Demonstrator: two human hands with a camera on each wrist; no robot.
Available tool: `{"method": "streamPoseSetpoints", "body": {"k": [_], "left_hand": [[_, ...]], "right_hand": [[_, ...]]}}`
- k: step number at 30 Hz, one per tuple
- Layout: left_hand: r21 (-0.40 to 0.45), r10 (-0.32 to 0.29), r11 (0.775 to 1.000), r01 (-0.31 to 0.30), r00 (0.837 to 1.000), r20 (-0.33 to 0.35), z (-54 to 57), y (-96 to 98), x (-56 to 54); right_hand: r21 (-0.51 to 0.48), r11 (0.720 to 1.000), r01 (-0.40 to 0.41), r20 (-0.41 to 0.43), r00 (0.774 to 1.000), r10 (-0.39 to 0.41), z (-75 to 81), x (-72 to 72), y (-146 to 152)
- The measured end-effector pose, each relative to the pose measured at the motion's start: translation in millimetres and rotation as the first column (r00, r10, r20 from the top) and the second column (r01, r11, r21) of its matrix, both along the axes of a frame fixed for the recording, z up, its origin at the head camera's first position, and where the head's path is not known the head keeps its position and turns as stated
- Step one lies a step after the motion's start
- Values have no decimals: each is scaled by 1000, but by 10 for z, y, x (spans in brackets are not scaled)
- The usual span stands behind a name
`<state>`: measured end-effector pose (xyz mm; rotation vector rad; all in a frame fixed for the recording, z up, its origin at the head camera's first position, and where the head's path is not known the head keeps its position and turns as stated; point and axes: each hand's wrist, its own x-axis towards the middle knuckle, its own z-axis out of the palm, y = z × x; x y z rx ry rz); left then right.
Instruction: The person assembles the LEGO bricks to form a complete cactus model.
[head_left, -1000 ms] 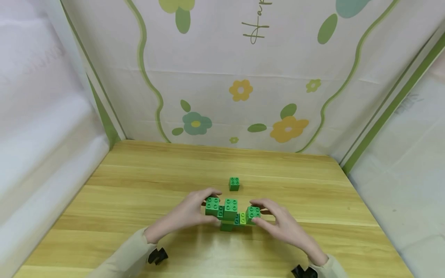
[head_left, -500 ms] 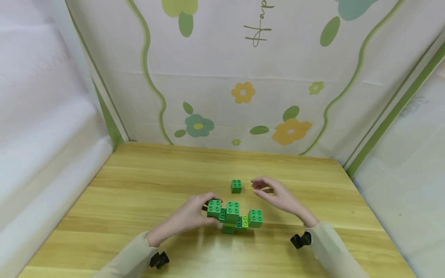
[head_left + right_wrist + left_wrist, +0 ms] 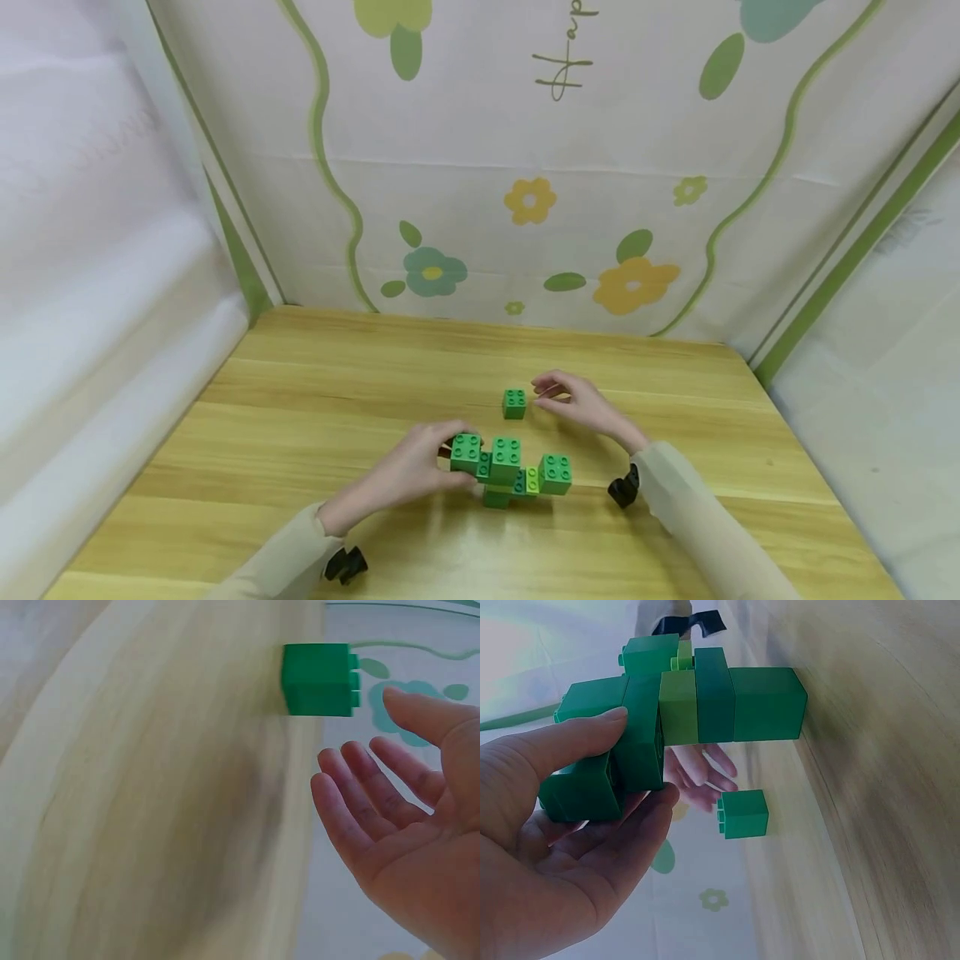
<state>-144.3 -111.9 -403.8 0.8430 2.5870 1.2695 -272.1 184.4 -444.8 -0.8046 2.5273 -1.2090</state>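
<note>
A structure of green toy building bricks (image 3: 506,460) stands on the table, its arms spreading left and right, with lime and dark teal bricks in it. My left hand (image 3: 420,461) grips its left arm; in the left wrist view the thumb lies on one side of the bricks (image 3: 643,727) and the fingers on the other. Farther back sits a single green brick (image 3: 514,404), studs up. Just right of it is my right hand (image 3: 573,402), fingers loosely bent and holding nothing. The right wrist view has the loose brick (image 3: 319,679) beyond the fingertips (image 3: 327,784).
The wooden table (image 3: 337,375) reaches back to a white flower-printed cloth (image 3: 465,225). White cloth walls (image 3: 112,250) rise on both sides. Each sleeve cuff has a black wrist device (image 3: 346,565) beside it.
My right hand has let go of the right arm of the brick structure and moved back to beside the loose green brick. My left hand keeps its grip.
</note>
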Motion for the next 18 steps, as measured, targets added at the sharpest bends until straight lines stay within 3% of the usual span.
{"method": "streamPoseSetpoints", "body": {"k": [8,18], "left_hand": [[16,-3,1000,3,1000,22,23,9,13],[27,-7,1000,7,1000,16,7,11,4]], "right_hand": [[-1,1000,-30,58,998,30,-90,-87,-99],[7,999,-38,54,998,38,-135,-116,-183]]}}
